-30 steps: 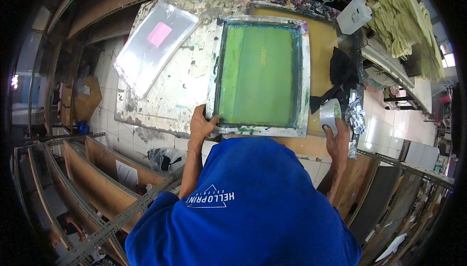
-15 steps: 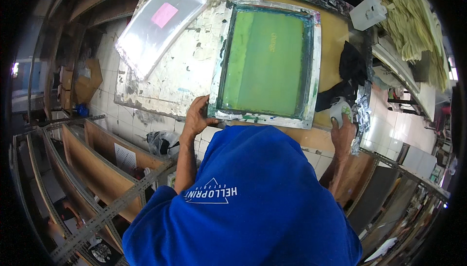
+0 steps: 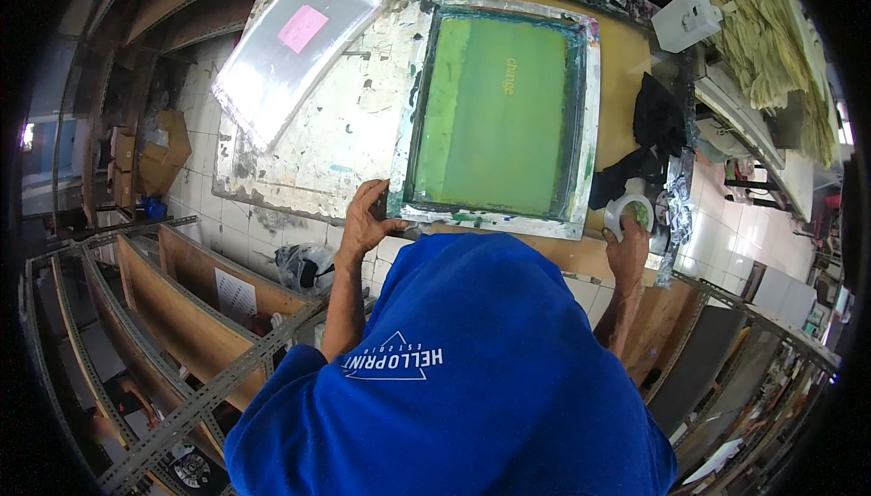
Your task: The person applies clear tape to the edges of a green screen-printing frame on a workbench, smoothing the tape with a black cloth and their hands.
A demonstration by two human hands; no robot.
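Note:
A screen-printing frame (image 3: 590,115) with a green mesh (image 3: 494,124) lies on the worktable before me. My left hand (image 3: 366,224) grips its near left corner, with the thumb along the near edge and the fingers at the side. Off the frame's near right corner, my right hand (image 3: 628,255) holds a white roll of tape (image 3: 617,213), its round opening facing up. Black cloth (image 3: 655,119) lies crumpled just beyond the roll.
Clear plastic sleeves (image 3: 272,78) with a pink note (image 3: 303,29) lie on the stained table (image 3: 340,147) at left. A white plastic container (image 3: 687,20) stands at the far right, near hanging yellowish cloth (image 3: 762,33). Wooden shelves (image 3: 186,314) flank me at lower left.
My right hand has drawn slightly nearer to me and turned the tape roll, so its opening now shows. My left hand keeps its hold on the frame corner.

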